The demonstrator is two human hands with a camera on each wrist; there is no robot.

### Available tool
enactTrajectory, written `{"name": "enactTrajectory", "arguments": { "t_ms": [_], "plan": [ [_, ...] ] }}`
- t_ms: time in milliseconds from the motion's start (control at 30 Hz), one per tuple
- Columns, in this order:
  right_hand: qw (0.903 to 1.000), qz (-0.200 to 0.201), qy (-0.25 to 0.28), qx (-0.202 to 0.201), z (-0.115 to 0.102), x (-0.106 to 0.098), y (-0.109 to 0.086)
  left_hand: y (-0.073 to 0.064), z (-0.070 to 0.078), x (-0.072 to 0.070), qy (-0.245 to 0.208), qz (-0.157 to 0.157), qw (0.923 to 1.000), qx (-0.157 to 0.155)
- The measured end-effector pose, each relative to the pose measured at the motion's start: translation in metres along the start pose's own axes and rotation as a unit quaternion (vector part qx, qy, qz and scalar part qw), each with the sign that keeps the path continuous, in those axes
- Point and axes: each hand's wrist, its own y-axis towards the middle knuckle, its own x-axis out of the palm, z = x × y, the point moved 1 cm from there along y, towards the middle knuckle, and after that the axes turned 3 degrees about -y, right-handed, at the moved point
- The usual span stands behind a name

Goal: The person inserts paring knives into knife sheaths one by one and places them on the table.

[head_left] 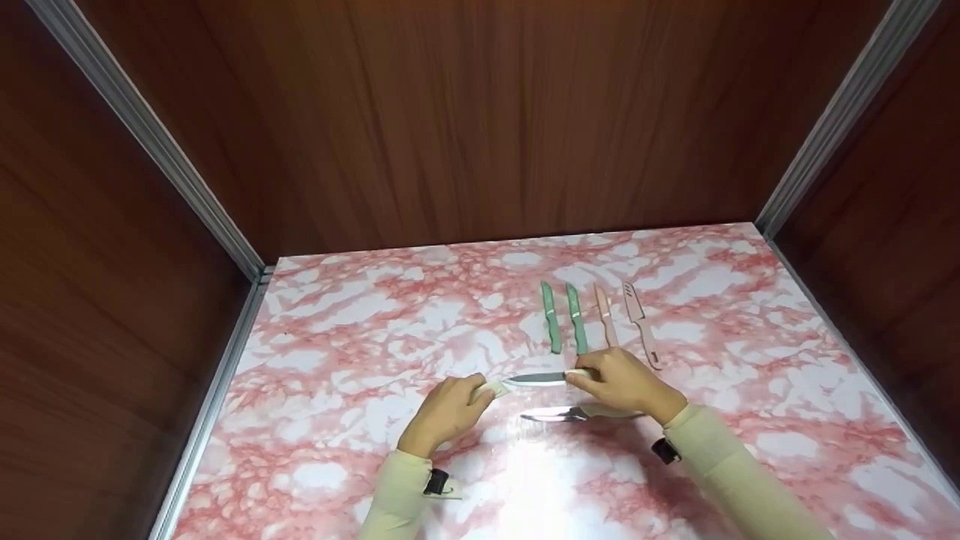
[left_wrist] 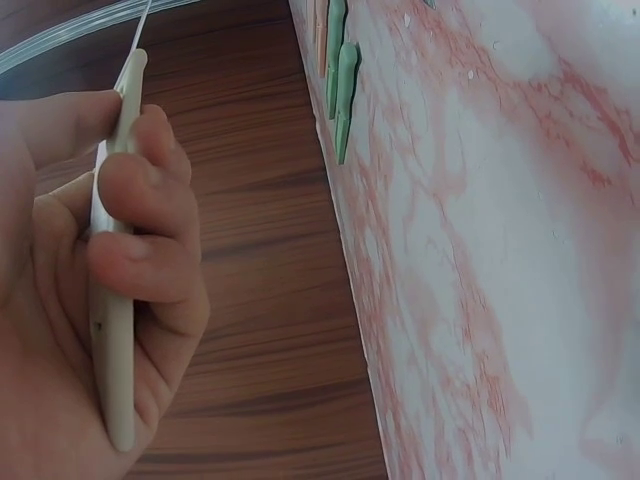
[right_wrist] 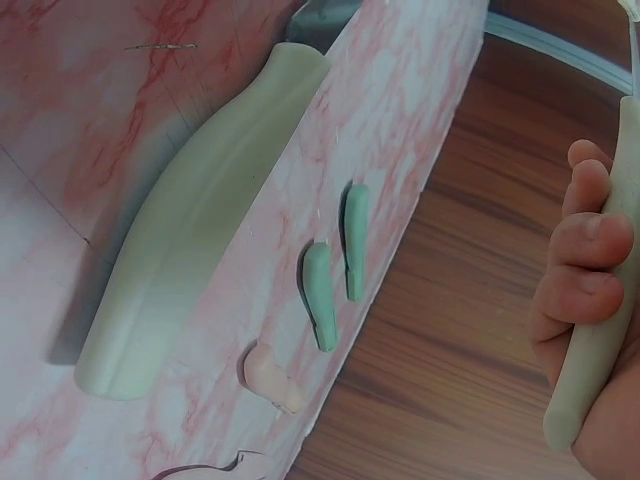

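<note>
My right hand [head_left: 616, 379] grips a knife by its cream handle [right_wrist: 608, 300], the bare blade [head_left: 536, 379] pointing left. Pinched between the thumb and fingers of my left hand [head_left: 448, 409] is a cream blade cover [left_wrist: 118, 330], seen edge-on in the left wrist view. The blade's tip meets the cover's end near the left fingertips. Below the right hand lies a second knife [head_left: 556, 414] with a bare blade; its cream handle [right_wrist: 200, 220] looms large in the right wrist view. Another cream cover [head_left: 452, 492] is partly hidden under the left wrist.
Beyond the hands, two green knives [head_left: 553, 319] [head_left: 576, 319], a small pink knife [head_left: 604, 311] and a larger pink knife [head_left: 643, 326] lie side by side, blades covered. Brown wood panels [head_left: 480, 127] enclose the pink-and-white marbled table [head_left: 322, 390] at the back and both sides.
</note>
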Motion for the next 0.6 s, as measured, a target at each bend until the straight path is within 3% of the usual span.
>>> {"name": "enactTrajectory", "arguments": {
  "t_ms": [600],
  "plan": [
    [0.9996, -0.026, 0.010, 0.008, -0.0008, -0.0026, -0.0020, -0.0003, -0.0006, 0.0004, 0.022, 0.013, 0.9996, 0.014]
  ]
}}
